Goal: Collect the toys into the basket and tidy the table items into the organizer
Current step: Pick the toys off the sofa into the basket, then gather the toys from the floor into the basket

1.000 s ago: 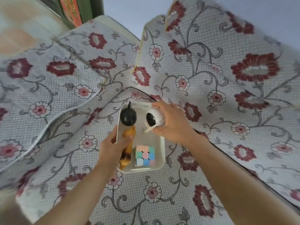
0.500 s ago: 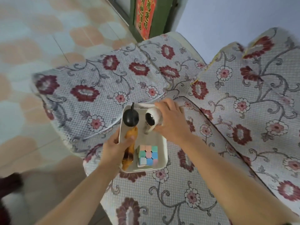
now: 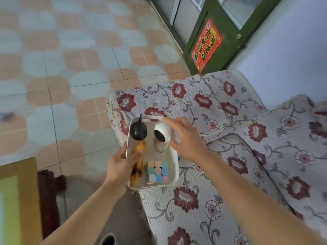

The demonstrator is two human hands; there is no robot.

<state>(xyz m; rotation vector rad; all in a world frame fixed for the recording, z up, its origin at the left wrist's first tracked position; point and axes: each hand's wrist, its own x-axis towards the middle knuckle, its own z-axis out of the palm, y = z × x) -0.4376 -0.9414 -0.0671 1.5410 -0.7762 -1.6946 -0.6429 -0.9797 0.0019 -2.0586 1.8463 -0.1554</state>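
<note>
Within the left grip [image 3: 120, 165] sits the basket [image 3: 150, 151] rim.

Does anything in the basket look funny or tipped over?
The white round toy looks tipped sideways in the basket, whose near corner seems to hang off the sofa arm; the left hand grips its rim.

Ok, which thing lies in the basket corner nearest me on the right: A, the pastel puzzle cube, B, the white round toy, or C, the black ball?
A: the pastel puzzle cube fills the near right corner of the basket, beside the orange plush toy.
</note>
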